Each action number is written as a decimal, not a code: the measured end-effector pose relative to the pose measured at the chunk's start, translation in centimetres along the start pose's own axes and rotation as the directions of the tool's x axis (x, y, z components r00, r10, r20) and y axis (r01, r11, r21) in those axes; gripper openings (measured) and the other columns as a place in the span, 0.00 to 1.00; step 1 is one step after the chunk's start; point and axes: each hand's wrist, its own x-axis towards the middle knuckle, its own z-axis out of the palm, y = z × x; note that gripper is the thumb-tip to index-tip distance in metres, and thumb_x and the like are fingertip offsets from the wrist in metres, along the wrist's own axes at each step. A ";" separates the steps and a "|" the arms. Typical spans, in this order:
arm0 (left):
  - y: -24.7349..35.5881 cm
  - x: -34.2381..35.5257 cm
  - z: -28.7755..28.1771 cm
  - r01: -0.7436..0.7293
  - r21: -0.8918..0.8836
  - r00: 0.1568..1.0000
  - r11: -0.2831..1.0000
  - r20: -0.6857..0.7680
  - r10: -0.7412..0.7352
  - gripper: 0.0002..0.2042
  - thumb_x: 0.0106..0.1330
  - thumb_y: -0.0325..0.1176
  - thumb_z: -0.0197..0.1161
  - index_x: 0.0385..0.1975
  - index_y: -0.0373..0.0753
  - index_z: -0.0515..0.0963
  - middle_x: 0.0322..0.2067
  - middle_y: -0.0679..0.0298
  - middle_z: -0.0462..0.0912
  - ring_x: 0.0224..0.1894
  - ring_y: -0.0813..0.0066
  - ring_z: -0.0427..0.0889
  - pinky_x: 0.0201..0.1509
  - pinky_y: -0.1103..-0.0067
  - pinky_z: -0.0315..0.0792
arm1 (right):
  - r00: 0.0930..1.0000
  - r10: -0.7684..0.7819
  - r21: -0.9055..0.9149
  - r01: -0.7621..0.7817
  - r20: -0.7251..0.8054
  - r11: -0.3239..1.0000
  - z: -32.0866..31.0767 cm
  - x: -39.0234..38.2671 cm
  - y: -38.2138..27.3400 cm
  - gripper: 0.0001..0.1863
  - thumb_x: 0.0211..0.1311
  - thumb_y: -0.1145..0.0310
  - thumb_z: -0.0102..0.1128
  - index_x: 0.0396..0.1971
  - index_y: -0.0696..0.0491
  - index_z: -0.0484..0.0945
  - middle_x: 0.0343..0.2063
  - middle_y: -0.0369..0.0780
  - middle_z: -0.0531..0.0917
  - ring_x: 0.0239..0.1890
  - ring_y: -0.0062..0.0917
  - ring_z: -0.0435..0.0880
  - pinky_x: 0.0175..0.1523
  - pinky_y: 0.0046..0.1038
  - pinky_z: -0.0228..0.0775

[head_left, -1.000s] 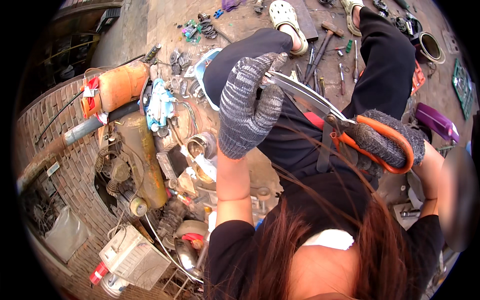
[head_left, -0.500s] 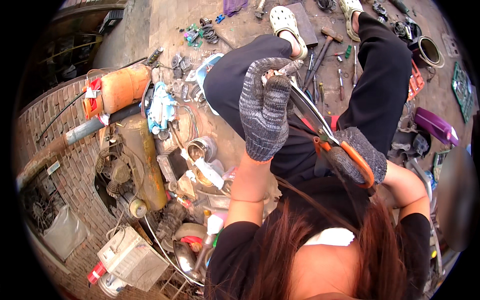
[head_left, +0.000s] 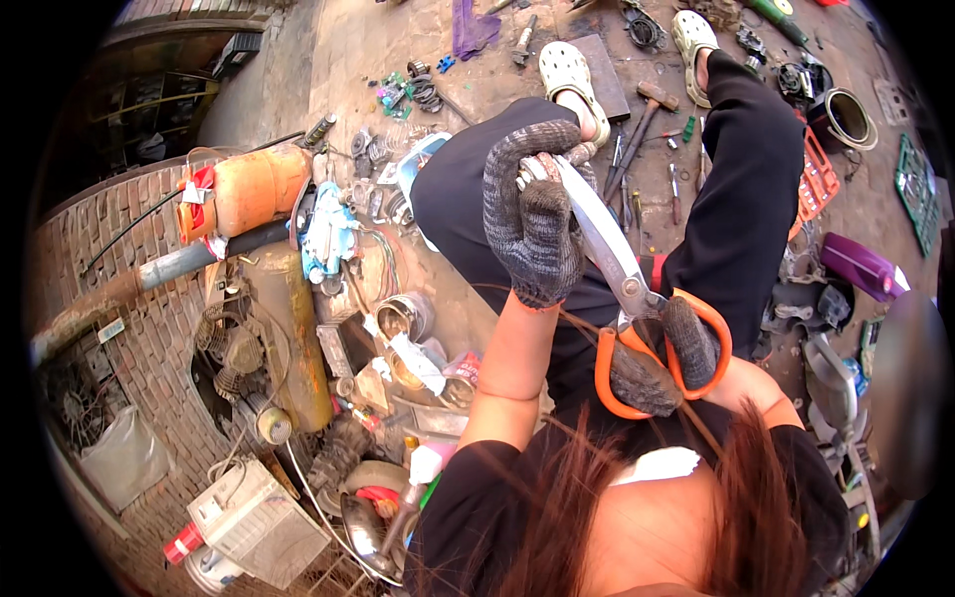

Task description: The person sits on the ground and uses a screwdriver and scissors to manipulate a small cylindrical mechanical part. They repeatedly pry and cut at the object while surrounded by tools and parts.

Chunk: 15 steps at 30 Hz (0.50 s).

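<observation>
My left hand [head_left: 535,234], in a dark grey knitted glove, is closed around a small bundle [head_left: 540,169] with pale and reddish-brown layers. Most of that bundle is hidden by the glove, so its kind does not show. Gloved the same way, my right hand [head_left: 686,343] has its fingers through the orange loop handles of a pair of scissors [head_left: 619,259]. The long silvery blades point up and to the left. Their tips reach the bundle beside my left fingers, and I cannot tell whether they bite into it.
A hammer [head_left: 647,114] and several screwdrivers lie on the ground between my legs. Off to the left are an orange gas cylinder [head_left: 254,189], a yellowish cylinder [head_left: 288,338] and piled scrap parts. To the right lie a purple container [head_left: 860,264] and an orange plastic tray [head_left: 816,174].
The scissors have turned so both orange loops face up, with the blades showing broadside. My right hand has shifted left and slightly down. My left hand still grips the bundle.
</observation>
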 end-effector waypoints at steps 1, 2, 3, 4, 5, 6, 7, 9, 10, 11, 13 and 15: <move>0.1 0.2 -0.1 0.020 -0.016 1.000 1.000 0.009 -0.020 0.19 0.67 0.42 0.51 0.46 0.30 0.67 0.38 0.55 0.76 0.32 0.76 0.77 0.32 0.83 0.74 | 1.000 -0.018 -0.029 0.018 0.001 0.999 0.1 -0.1 0.0 0.18 0.62 0.57 0.52 0.45 0.55 0.70 0.20 0.36 0.76 0.16 0.20 0.74 0.26 0.18 0.68; 0.2 0.3 -0.1 0.031 -0.029 0.999 0.999 0.010 -0.031 0.19 0.67 0.42 0.51 0.46 0.29 0.67 0.38 0.55 0.76 0.31 0.76 0.77 0.32 0.83 0.74 | 0.999 -0.042 -0.062 0.042 0.000 0.997 0.1 0.0 0.0 0.18 0.62 0.57 0.52 0.45 0.55 0.70 0.19 0.36 0.76 0.16 0.20 0.74 0.26 0.17 0.68; 0.3 0.4 0.0 0.044 -0.043 0.999 0.998 -0.001 -0.044 0.20 0.67 0.42 0.51 0.46 0.29 0.67 0.38 0.55 0.76 0.31 0.76 0.77 0.32 0.83 0.74 | 0.999 -0.051 -0.081 0.052 0.008 0.995 0.2 0.1 0.0 0.19 0.62 0.56 0.52 0.45 0.55 0.70 0.19 0.36 0.76 0.15 0.20 0.74 0.26 0.17 0.68; 0.5 0.6 0.2 0.041 -0.059 0.999 0.997 -0.031 -0.043 0.20 0.67 0.42 0.51 0.46 0.29 0.67 0.38 0.55 0.76 0.31 0.76 0.76 0.32 0.83 0.74 | 0.998 -0.060 -0.105 0.061 0.013 0.993 -0.1 0.2 0.0 0.19 0.62 0.56 0.52 0.45 0.55 0.70 0.18 0.35 0.76 0.15 0.20 0.73 0.26 0.17 0.68; 0.6 1.0 0.8 0.034 -0.103 0.996 0.994 -0.075 -0.042 0.22 0.66 0.47 0.49 0.43 0.30 0.68 0.35 0.56 0.77 0.29 0.76 0.76 0.30 0.83 0.73 | 0.999 -0.041 -0.071 0.042 0.022 0.997 -0.2 0.4 0.0 0.20 0.62 0.55 0.52 0.45 0.55 0.70 0.18 0.35 0.76 0.14 0.20 0.73 0.26 0.17 0.67; 0.6 1.4 1.5 0.023 -0.146 0.992 0.989 -0.119 -0.041 0.24 0.66 0.51 0.48 0.41 0.30 0.70 0.31 0.57 0.78 0.27 0.76 0.76 0.29 0.82 0.72 | 0.996 0.067 0.193 -0.077 0.059 0.978 -1.2 0.6 0.1 0.19 0.63 0.57 0.51 0.46 0.55 0.69 0.23 0.37 0.77 0.20 0.20 0.75 0.28 0.18 0.69; 0.9 1.4 1.3 0.119 -0.197 0.985 0.973 -0.100 -0.140 0.25 0.65 0.53 0.47 0.39 0.31 0.70 0.30 0.57 0.78 0.27 0.75 0.75 0.28 0.82 0.71 | 0.980 0.158 0.437 -0.197 0.124 0.878 -2.1 0.9 0.3 0.18 0.64 0.59 0.50 0.47 0.56 0.69 0.27 0.39 0.77 0.26 0.21 0.77 0.31 0.18 0.71; -0.2 0.7 -0.1 0.305 -0.230 0.941 0.924 -0.080 -0.330 0.25 0.65 0.55 0.46 0.35 0.32 0.72 0.27 0.58 0.78 0.27 0.74 0.76 0.28 0.83 0.70 | 1.000 -0.010 -0.257 0.004 -0.021 0.966 -1.1 0.7 -0.3 0.15 0.63 0.66 0.51 0.47 0.57 0.70 0.33 0.39 0.78 0.34 0.20 0.78 0.37 0.19 0.71; -0.3 0.6 -0.2 0.229 -0.021 0.969 0.973 -0.096 -0.229 0.25 0.66 0.54 0.46 0.35 0.32 0.72 0.27 0.58 0.78 0.26 0.73 0.76 0.28 0.82 0.71 | 0.991 -0.093 -0.568 0.023 -0.094 0.822 -0.6 0.6 -0.6 0.14 0.62 0.70 0.51 0.47 0.57 0.70 0.36 0.39 0.78 0.38 0.19 0.78 0.40 0.19 0.71; -0.4 0.7 -0.1 0.143 0.182 0.988 0.973 -0.084 -0.130 0.24 0.66 0.53 0.46 0.35 0.32 0.71 0.26 0.58 0.78 0.26 0.73 0.76 0.28 0.82 0.71 | 0.984 -0.175 -0.742 0.092 -0.034 0.664 -1.0 0.7 -0.7 0.14 0.61 0.71 0.52 0.47 0.58 0.70 0.37 0.38 0.78 0.40 0.18 0.77 0.42 0.19 0.70; -0.4 0.7 0.0 0.045 0.356 0.997 0.933 -0.071 -0.021 0.22 0.67 0.50 0.46 0.34 0.32 0.71 0.26 0.57 0.78 0.26 0.72 0.77 0.30 0.81 0.72 | 0.999 -0.047 -0.475 0.054 0.026 0.878 -1.6 0.9 -0.4 0.14 0.62 0.69 0.51 0.47 0.58 0.71 0.37 0.40 0.78 0.37 0.22 0.78 0.40 0.25 0.72; -0.5 0.6 -0.1 0.032 0.319 0.994 0.947 -0.106 0.002 0.19 0.67 0.47 0.47 0.34 0.32 0.71 0.26 0.55 0.78 0.26 0.71 0.77 0.32 0.80 0.74 | 0.954 0.208 0.264 -0.263 0.218 0.928 -2.9 1.4 0.6 0.14 0.63 0.68 0.51 0.46 0.58 0.71 0.36 0.41 0.78 0.33 0.25 0.80 0.37 0.30 0.73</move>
